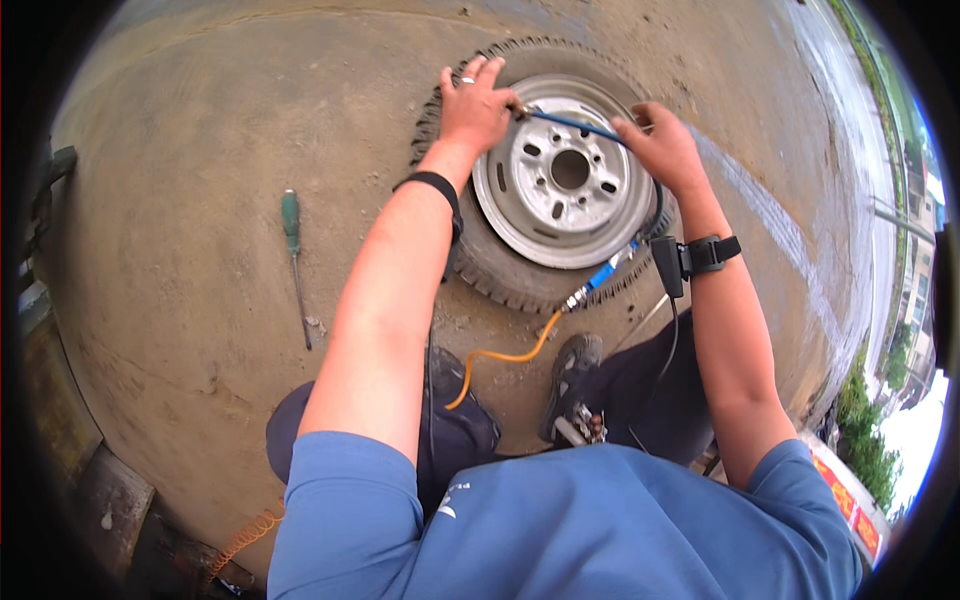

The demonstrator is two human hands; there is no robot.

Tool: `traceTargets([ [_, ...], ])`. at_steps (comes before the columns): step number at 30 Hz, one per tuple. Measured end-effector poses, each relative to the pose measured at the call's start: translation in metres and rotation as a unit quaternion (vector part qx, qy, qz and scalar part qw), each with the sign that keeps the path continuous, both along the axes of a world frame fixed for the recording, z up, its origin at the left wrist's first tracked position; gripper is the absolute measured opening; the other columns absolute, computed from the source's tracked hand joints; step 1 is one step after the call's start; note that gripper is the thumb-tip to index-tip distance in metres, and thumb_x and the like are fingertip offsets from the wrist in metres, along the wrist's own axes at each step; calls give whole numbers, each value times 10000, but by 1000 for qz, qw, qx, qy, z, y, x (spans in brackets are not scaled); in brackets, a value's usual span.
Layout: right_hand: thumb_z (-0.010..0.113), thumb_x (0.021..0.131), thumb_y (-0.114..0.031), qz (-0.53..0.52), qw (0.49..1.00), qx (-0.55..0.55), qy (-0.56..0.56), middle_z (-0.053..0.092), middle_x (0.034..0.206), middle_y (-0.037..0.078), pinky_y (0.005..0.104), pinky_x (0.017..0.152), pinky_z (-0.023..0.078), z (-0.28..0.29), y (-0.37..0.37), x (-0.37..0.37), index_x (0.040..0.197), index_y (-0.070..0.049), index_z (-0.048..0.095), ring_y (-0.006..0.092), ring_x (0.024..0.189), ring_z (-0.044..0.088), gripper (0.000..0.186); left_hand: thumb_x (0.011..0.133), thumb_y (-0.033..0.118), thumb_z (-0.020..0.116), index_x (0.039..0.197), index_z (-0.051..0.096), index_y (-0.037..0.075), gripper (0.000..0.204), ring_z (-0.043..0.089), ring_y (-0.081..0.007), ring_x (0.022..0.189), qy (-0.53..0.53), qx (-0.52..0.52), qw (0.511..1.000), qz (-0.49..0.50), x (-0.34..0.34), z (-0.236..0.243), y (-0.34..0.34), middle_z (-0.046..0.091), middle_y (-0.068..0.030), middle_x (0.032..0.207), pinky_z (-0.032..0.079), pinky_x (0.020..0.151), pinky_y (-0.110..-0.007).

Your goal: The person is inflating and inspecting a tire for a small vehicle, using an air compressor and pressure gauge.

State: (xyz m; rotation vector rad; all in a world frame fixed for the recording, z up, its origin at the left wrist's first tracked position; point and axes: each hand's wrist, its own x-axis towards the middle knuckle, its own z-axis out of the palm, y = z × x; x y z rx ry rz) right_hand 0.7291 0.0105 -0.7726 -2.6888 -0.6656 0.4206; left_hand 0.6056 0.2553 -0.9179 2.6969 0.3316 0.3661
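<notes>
A tyre [630,80] on a silver steel wheel [570,200] lies flat on the ground before me. At its upper left, my left hand [478,110] pinches the metal end fitting [522,110] of a blue hose [570,122], other fingers resting over the tread. On the right, my right hand [660,145] has its fingers closed on the hose. From there the hose curves down along the rim to a blue inflator piece [605,275], coupled to an orange air hose [510,356] near the tyre's lower edge. The valve itself is too small to make out.
A green-handled screwdriver [291,225] lies on the concrete [200,280] to the left. My shoe [575,370] is just below the tyre. A coiled orange hose [245,535] and dark objects sit at lower left. A red-yellow sign [850,500], greenery and a road line the right.
</notes>
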Motion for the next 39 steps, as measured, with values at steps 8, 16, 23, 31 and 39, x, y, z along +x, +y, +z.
traceTargets([
  [8, 748, 915, -250, -460, 825, 241, 223, 631, 912, 46, 246, 624, 477, -4, -118, -116, 1207, 51, 616, 118, 726, 573, 440, 880, 323, 788, 993, 803, 347, 117, 388, -229, 1506, 39, 38, 999, 2, 5, -3, -8, 497, 6, 1570, 227, 1206, -659],
  [16, 804, 921, -359, -552, 654, 255, 450, 589, 1376, 239, 499, 1131, 438, -50, -128, -170, 1368, 87, 520, 370, 1269, 579, 693, 875, 294, 795, 1052, 799, 335, 182, 332, -261, 1544, 103, 28, 994, -11, -1, 19, -14, 436, -16, 1618, 202, 1230, -682],
  [23, 868, 878, -332, -573, 571, 358, 467, 563, 890, 57, 434, 662, 552, -58, -121, -186, 1004, -114, 598, 214, 801, 575, 369, 907, 203, 756, 1243, 755, 303, 350, 229, -317, 1588, 197, 30, 979, -42, -5, 45, -13, 310, -102, 1690, 179, 1258, -649],
  [31, 832, 897, -182, -513, 591, 402, 476, 589, 736, 36, 348, 546, 547, -11, -125, -230, 935, -69, 581, 174, 611, 597, 278, 939, 103, 597, 1494, 572, 315, 594, 173, -325, 1608, 252, 49, 962, -92, -13, 57, -3, 253, -88, 1722, 157, 1286, -590],
  [39, 830, 900, -180, -537, 617, 390, 423, 594, 734, 42, 344, 532, 531, -14, -137, -230, 952, -61, 575, 173, 595, 592, 286, 925, 220, 716, 1490, 569, 231, 583, 314, -358, 1548, 232, 20, 973, 5, -30, 71, 40, 374, -174, 1650, 305, 1242, -527],
])
